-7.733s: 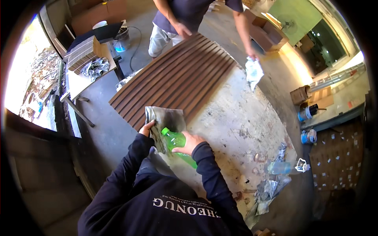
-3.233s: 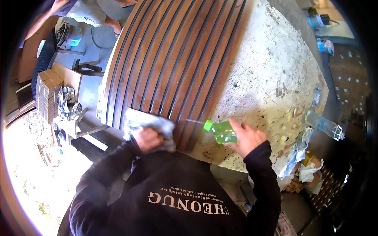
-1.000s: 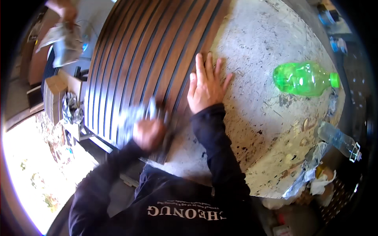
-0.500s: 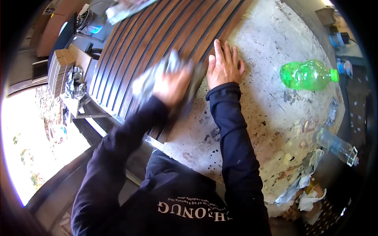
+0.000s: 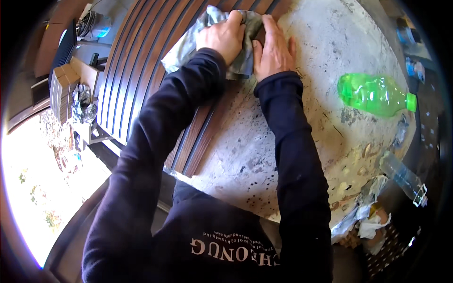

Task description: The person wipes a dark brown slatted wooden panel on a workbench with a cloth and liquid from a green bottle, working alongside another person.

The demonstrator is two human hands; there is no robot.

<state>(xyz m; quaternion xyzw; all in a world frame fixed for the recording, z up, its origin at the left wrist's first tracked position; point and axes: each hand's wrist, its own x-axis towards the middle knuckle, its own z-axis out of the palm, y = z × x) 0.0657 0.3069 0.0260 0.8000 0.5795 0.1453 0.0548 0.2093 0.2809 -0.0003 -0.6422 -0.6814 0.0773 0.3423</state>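
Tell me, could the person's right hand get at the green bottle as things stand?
Probably yes: the right hand is open near the slatted panel, seemingly gripping nothing, and only stained tabletop shows between it and the green bottle, which lies on its side.

Daylight blows out lower left; edges darken.

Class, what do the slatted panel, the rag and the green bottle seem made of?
Slatted panel: wood or wood-look veneer, satin; streaky brown grain. Rag: probably fabric, matte, stained; soft folds. Green bottle: likely plastic, glossy; translucent walls, bright highlights.
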